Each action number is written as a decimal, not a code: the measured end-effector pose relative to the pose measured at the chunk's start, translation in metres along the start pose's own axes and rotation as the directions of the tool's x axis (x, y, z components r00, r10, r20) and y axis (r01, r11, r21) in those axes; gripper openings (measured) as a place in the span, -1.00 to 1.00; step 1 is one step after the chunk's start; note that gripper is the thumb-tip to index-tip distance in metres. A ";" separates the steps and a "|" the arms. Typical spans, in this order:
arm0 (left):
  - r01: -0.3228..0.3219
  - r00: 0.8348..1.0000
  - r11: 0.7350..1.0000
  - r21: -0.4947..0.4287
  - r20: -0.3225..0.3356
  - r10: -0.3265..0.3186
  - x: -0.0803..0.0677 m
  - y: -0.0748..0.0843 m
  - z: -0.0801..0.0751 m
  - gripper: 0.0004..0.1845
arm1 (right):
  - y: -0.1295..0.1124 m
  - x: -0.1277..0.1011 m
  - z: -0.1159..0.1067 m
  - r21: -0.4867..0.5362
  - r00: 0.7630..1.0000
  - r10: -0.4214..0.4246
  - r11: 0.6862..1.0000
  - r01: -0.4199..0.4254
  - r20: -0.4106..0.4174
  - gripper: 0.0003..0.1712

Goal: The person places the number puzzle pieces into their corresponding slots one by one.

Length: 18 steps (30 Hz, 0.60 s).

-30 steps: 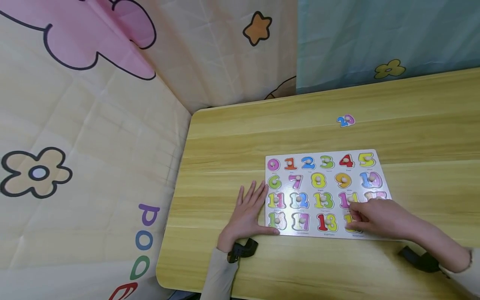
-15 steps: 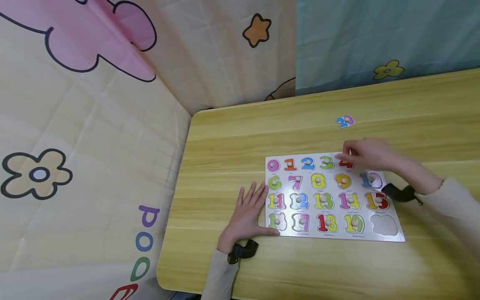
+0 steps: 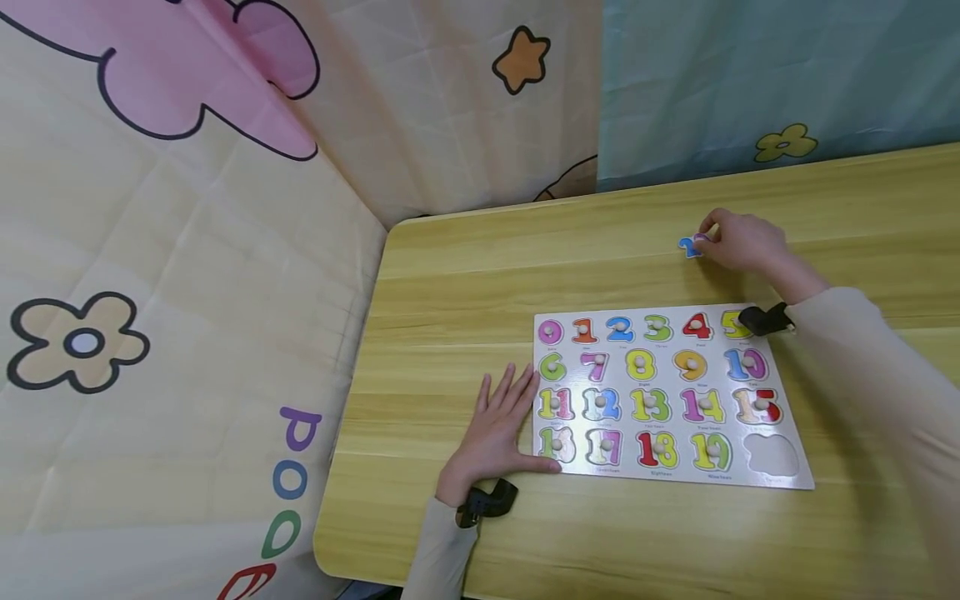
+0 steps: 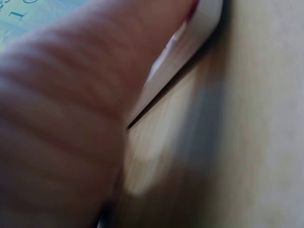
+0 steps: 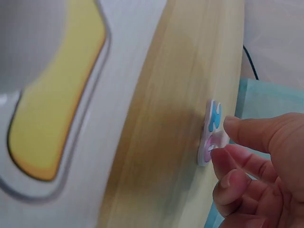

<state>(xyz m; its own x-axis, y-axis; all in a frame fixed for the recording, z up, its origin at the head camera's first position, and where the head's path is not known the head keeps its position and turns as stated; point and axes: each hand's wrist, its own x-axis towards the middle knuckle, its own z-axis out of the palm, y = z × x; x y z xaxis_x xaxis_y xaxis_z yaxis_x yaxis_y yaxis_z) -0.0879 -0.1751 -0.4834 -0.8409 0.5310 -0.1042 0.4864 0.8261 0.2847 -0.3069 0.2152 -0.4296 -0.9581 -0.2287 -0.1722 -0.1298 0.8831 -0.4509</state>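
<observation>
Your right hand [image 3: 738, 240] pinches the number 20 piece [image 3: 689, 246] on the bench [image 3: 465, 275]; your left hand [image 3: 495, 429] lies flat, fingers spread, touching the puzzle board [image 3: 787, 479].

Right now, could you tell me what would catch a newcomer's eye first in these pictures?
Probably the colourful number puzzle board on the wooden table, with one bare slot at its near right corner. Beyond the board, the right hand pinches the knob of the loose 20 piece. The left hand lies flat against the board's left edge.
</observation>
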 end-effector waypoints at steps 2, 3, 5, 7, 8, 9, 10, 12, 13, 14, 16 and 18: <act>-0.001 1.000 1.000 0.002 -0.002 0.001 0.000 0.000 0.000 0.34 | 0.002 0.002 0.001 0.004 1.000 0.008 1.000 -0.008 0.002 -0.58; -0.002 1.000 1.000 0.004 -0.002 0.002 0.000 0.001 -0.001 0.34 | 0.003 0.003 0.002 0.009 1.000 0.011 1.000 -0.011 0.003 -0.58; -0.006 1.000 1.000 0.007 -0.006 0.006 0.000 0.001 0.000 0.34 | 0.005 0.004 0.003 0.012 1.000 0.021 1.000 -0.021 0.004 -0.58; -0.010 1.000 1.000 0.008 -0.012 0.010 0.000 0.001 0.000 0.35 | 0.007 0.005 0.003 0.014 1.000 0.028 1.000 -0.028 0.005 -0.59; -0.010 1.000 1.000 0.010 -0.013 0.010 0.000 0.001 0.000 0.35 | 0.008 0.005 0.003 0.015 1.000 0.030 0.999 -0.030 0.006 -0.60; -0.010 1.000 1.000 0.008 -0.013 0.010 0.000 0.001 0.000 0.35 | 0.008 0.005 0.003 0.016 0.999 0.032 0.999 -0.032 0.006 -0.61; -0.011 1.000 1.000 0.008 -0.014 0.011 0.000 0.002 0.000 0.35 | 0.009 0.006 0.004 0.015 0.999 0.031 0.999 -0.032 0.006 -0.63; -0.013 1.000 1.000 0.004 -0.014 0.013 0.000 0.002 -0.001 0.35 | 0.010 0.006 0.004 0.021 1.000 0.025 0.999 -0.026 0.008 -0.64; -0.014 1.000 1.000 0.002 -0.012 0.014 0.000 0.002 -0.001 0.34 | 0.011 0.005 0.004 0.028 1.000 0.025 0.999 -0.025 0.008 -0.64; -0.014 1.000 1.000 0.001 -0.010 0.014 0.000 0.002 -0.001 0.34 | 0.012 0.004 0.004 0.036 1.000 0.023 0.999 -0.024 0.009 -0.63; -0.013 1.000 1.000 -0.004 -0.013 0.013 0.000 0.002 -0.001 0.35 | 0.015 0.002 0.004 0.058 1.000 0.015 0.998 -0.016 0.003 -0.60; -0.013 1.000 1.000 -0.002 -0.020 0.013 0.000 0.000 0.000 0.35 | 0.017 -0.003 0.004 0.079 1.000 0.008 0.997 -0.007 -0.011 -0.57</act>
<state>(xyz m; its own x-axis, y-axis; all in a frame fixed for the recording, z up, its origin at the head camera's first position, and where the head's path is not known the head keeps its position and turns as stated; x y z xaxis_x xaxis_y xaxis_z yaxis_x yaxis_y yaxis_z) -0.0875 -0.1747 -0.4836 -0.8390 0.5380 -0.0817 0.4970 0.8187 0.2876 -0.3058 0.2297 -0.4402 -0.9618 -0.2176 -0.1661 -0.1029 0.8496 -0.5173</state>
